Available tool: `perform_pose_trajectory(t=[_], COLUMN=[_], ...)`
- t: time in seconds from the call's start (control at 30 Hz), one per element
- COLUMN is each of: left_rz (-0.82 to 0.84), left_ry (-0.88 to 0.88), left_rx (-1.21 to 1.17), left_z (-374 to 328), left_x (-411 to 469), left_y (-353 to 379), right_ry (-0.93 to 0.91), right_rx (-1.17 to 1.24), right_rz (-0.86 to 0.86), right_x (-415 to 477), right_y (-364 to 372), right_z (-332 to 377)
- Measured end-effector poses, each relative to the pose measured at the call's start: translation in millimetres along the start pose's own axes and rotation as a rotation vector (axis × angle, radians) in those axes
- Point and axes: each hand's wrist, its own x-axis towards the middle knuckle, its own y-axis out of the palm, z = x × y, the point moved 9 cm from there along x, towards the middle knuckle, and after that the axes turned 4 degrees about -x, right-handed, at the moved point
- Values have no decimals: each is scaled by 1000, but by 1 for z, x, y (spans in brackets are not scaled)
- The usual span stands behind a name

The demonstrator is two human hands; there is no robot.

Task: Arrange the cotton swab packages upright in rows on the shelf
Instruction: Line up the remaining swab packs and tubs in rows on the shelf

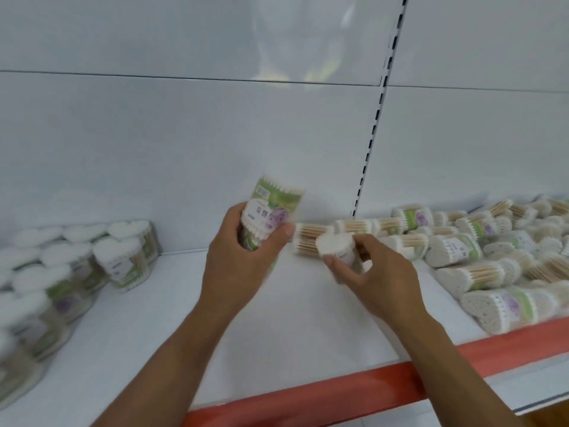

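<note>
My left hand point(238, 251) grips a cotton swab package point(272, 208) with a green and purple label, held upright above the white shelf point(283, 328). Just to its right, my right hand point(369, 272) grips a second package point(334, 245), its white cotton end facing up. Several upright packages point(77, 263) stand in rows at the left of the shelf. A loose pile of packages point(480, 257) lies on its side at the right.
The shelf has a red front strip point(338, 392) along its near edge. A white back panel point(184, 134) rises behind, with a slotted upright rail point(374, 134) right of centre. Bare shelf surface lies between the rows and the pile.
</note>
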Motion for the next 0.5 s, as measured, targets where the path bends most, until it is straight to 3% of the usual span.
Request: perform_pose_trajectory(t=[0.23,0.5], left_rz=[-69,-157], left_ry=[23,102], left_rx=[-50,-9], left_z=[-23,-60], left_x=[-5,-7], left_y=[-72,-169], right_ry=[69,-123], right_rx=[376,544], right_rz=[124,320], right_x=[-28,-56], right_y=[39,85], right_z=[63,166])
